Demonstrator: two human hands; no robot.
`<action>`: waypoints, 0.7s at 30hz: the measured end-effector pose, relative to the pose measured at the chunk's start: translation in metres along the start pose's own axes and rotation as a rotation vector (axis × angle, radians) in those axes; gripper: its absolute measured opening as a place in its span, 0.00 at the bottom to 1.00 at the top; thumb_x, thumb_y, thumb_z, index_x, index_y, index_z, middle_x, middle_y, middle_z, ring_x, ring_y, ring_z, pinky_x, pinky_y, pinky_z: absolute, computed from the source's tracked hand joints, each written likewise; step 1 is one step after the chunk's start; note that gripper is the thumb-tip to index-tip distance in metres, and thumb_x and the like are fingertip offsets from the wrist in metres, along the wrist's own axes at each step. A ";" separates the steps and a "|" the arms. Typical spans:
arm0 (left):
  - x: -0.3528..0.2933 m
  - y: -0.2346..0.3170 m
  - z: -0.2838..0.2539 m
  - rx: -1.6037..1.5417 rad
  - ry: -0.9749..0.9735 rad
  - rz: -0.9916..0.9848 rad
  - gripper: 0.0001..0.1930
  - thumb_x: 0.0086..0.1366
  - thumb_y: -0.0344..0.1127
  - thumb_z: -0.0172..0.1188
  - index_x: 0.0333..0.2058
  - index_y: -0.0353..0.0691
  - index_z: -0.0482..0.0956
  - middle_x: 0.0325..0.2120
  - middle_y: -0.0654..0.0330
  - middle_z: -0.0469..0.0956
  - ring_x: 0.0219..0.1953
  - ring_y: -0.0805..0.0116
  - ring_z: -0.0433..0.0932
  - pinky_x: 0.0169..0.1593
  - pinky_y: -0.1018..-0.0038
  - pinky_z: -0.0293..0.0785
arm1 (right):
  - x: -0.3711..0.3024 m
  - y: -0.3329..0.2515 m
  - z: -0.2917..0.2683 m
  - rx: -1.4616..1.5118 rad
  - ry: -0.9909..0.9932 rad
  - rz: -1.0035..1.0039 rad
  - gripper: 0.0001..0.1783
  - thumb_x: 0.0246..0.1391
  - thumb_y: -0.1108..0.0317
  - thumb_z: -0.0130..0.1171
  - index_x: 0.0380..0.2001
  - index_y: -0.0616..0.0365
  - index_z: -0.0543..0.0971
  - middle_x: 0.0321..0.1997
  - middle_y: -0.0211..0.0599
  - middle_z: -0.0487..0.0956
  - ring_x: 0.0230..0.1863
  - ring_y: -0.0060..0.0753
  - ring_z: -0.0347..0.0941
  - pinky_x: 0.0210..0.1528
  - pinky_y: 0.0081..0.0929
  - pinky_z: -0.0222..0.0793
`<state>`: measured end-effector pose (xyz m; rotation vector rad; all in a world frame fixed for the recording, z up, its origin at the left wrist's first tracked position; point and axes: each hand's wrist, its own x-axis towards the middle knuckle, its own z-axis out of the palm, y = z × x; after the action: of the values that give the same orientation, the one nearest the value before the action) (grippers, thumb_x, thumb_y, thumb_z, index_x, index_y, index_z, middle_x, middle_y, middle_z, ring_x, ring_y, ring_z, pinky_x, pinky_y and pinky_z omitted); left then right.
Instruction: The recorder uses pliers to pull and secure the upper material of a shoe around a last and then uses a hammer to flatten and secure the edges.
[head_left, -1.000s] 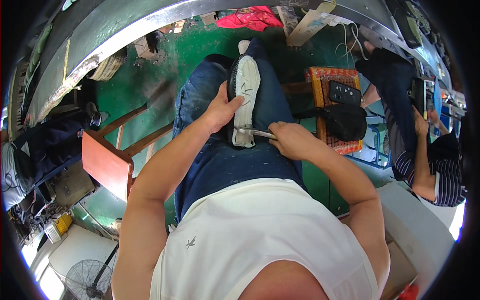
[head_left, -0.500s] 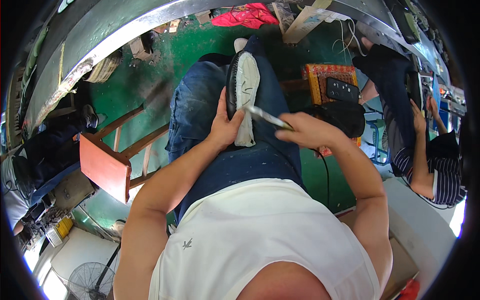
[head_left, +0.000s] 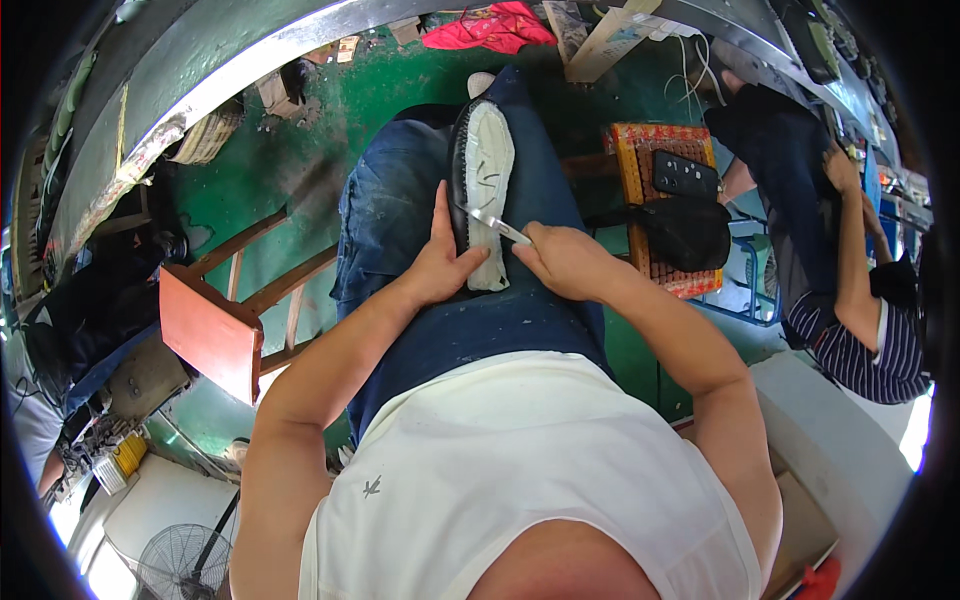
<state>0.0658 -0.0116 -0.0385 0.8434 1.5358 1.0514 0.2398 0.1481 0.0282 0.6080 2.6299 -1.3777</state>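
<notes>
An upturned shoe (head_left: 489, 150) lies lengthwise on my thigh, with a black side and a pale underside marked by several short dark strokes. My left hand (head_left: 440, 262) grips its near part, fingers stretched along the black side and thumb over the pale face. In my right hand (head_left: 562, 260) is a slim silver knife-like tool (head_left: 502, 227), held in a closed grip. The tool's tip touches or hovers just over the shoe near its black edge; I cannot tell which.
To my left stands a wooden stool (head_left: 212, 335). At right, a beaded seat (head_left: 630, 160) bears a phone (head_left: 686, 176) and a black pouch (head_left: 683, 233). A co-worker (head_left: 850, 290) sits farther right. Overhead edge of a bench (head_left: 240, 80) curves across the top; a fan (head_left: 185, 560) stands lower left.
My right hand has moved slightly left and the tool has come down onto or close to the shoe. My left hand has shifted a little toward me. The co-worker's arms have moved up.
</notes>
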 end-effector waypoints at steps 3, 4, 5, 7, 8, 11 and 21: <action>-0.001 -0.009 0.005 0.000 0.055 0.043 0.55 0.69 0.31 0.60 0.72 0.41 0.18 0.71 0.43 0.53 0.71 0.57 0.58 0.71 0.68 0.55 | 0.001 0.013 -0.001 -0.190 -0.154 0.109 0.21 0.71 0.54 0.46 0.40 0.65 0.73 0.31 0.56 0.79 0.34 0.60 0.78 0.39 0.47 0.71; 0.001 -0.009 0.006 0.002 0.057 0.048 0.55 0.69 0.31 0.60 0.72 0.41 0.18 0.71 0.43 0.53 0.71 0.57 0.58 0.71 0.68 0.55 | 0.000 0.013 -0.004 0.052 -0.154 0.211 0.21 0.72 0.54 0.46 0.40 0.65 0.73 0.30 0.51 0.79 0.31 0.50 0.78 0.36 0.41 0.72; 0.003 -0.008 0.008 -0.071 0.133 0.021 0.51 0.69 0.31 0.59 0.73 0.41 0.25 0.69 0.44 0.57 0.69 0.58 0.62 0.69 0.68 0.58 | 0.000 0.014 -0.008 0.294 -0.152 0.309 0.21 0.72 0.54 0.45 0.40 0.65 0.73 0.29 0.46 0.79 0.28 0.40 0.78 0.34 0.36 0.72; 0.010 0.008 0.002 -0.142 0.213 0.014 0.47 0.70 0.32 0.59 0.75 0.40 0.31 0.67 0.46 0.61 0.67 0.59 0.65 0.68 0.67 0.61 | -0.010 0.032 -0.001 0.412 -0.059 0.346 0.22 0.72 0.53 0.45 0.38 0.65 0.73 0.29 0.44 0.79 0.28 0.35 0.77 0.34 0.33 0.72; 0.008 0.021 -0.008 -0.416 0.153 -0.065 0.43 0.71 0.32 0.58 0.74 0.40 0.38 0.66 0.48 0.64 0.65 0.60 0.68 0.66 0.67 0.65 | -0.017 0.042 0.003 0.537 0.029 0.389 0.24 0.73 0.52 0.44 0.35 0.64 0.73 0.28 0.42 0.79 0.28 0.31 0.77 0.34 0.31 0.72; -0.004 0.073 -0.030 -0.826 0.111 -0.079 0.34 0.73 0.31 0.55 0.73 0.43 0.51 0.63 0.56 0.70 0.60 0.64 0.74 0.61 0.66 0.73 | -0.025 0.051 0.002 0.443 -0.022 0.434 0.23 0.71 0.51 0.46 0.36 0.63 0.74 0.29 0.45 0.80 0.29 0.38 0.79 0.35 0.36 0.73; 0.081 0.120 -0.101 -1.141 -0.175 0.217 0.50 0.64 0.80 0.36 0.63 0.37 0.69 0.58 0.42 0.74 0.53 0.45 0.80 0.53 0.49 0.80 | -0.035 -0.014 0.001 -0.565 -0.117 0.114 0.20 0.60 0.52 0.61 0.40 0.60 0.80 0.43 0.48 0.80 0.48 0.51 0.78 0.48 0.44 0.77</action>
<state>-0.0510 0.0863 0.0509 0.2608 0.4999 1.6816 0.2660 0.1297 0.0476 0.5599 2.6533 -0.5680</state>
